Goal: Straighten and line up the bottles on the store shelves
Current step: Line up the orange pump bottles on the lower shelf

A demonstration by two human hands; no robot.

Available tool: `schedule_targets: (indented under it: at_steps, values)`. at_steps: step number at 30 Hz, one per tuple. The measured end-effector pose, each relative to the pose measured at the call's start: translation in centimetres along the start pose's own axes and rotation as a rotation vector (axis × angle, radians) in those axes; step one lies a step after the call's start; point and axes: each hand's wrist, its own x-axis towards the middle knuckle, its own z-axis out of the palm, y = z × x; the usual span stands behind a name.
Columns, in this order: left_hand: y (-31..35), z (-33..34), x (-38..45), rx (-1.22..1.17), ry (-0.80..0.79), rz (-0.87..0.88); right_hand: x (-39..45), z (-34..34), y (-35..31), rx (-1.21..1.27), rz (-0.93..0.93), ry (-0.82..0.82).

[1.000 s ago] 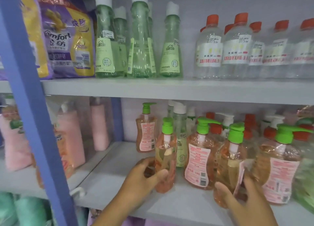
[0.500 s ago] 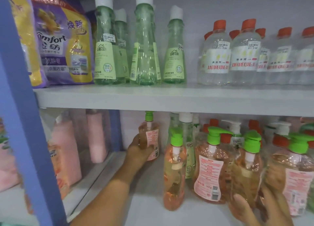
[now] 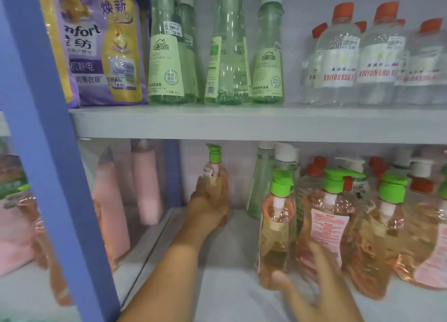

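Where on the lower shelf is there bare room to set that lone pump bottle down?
Bare lower shelf runs between the left hand, gripping the lone pump bottle, and the slim orange pump bottle by the right hand. Right of that, orange pump bottles crowd together.

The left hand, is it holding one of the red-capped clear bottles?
No, the left hand grips a small green-pump bottle on the lower shelf.

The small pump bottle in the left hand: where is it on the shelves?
Head view: small pump bottle sits lower shelf, back left, gripped by left hand, near the blue post.
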Motion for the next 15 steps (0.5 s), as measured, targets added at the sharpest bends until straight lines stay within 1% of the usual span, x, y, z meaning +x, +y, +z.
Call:
schedule_targets:
  at_steps: [2, 4, 5, 7, 8, 11, 12, 15]
  values:
    - [-0.1, 0.3, 0.4, 0.106, 0.096, -0.018, 0.4, 2.0, -0.4, -0.129, -0.042, -0.055]
    - [-0.1, 0.4, 0.3, 0.15, 0.179, -0.03, 1.7, 3.2, -1.1, -0.152, -0.036, -0.023]
    - [0.2, 0.3, -0.1, 0.145, 0.222, -0.029, 2.5, 3.7, -1.4, -0.169, -0.043, 0.022]
    - [0.0, 0.2, -0.1, 0.131, 0.315, -0.034, 3.8, 4.3, -2.6, -0.194, -0.006, 0.026]
    - [-0.4, 0.2, 0.1, 0.117, 0.339, -0.029, 4.1, 4.5, -2.9, -0.175, 0.022, -0.019]
    - [-1.2, 0.0, 0.3, 0.046, 0.336, -0.01, 6.0, 5.7, -3.0, -0.092, 0.061, -0.184]
    - [-1.4, -0.1, 0.3, 0.022, 0.34, 0.0, 6.7, 6.2, -3.2, -0.093, 0.046, -0.202]
    - [-1.6, -0.3, 0.0, -0.012, 0.359, 0.004, 8.9, 8.1, -3.8, -0.099, -0.03, -0.153]
